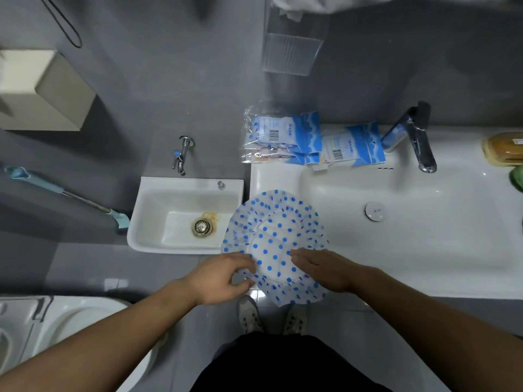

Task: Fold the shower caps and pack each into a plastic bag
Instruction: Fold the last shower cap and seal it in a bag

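Observation:
A white shower cap with blue dots [276, 236] lies spread out flat on the left rim of the white washbasin [424, 250], its near edge hanging over the front. My left hand [223, 275] pinches the cap's near-left edge between thumb and fingers. My right hand [325, 268] rests flat on the cap's near-right part, fingers together and pointing left. Behind the cap, a pile of blue-and-white plastic bags [285, 137] lies at the basin's back left, with another bag [353, 145] beside the tap.
A dark tap [418, 137] stands at the back of the washbasin. A small low sink [184, 216] with its own tap sits to the left. A toilet [70, 321] is at near left. A yellow sponge [506, 148] lies far right.

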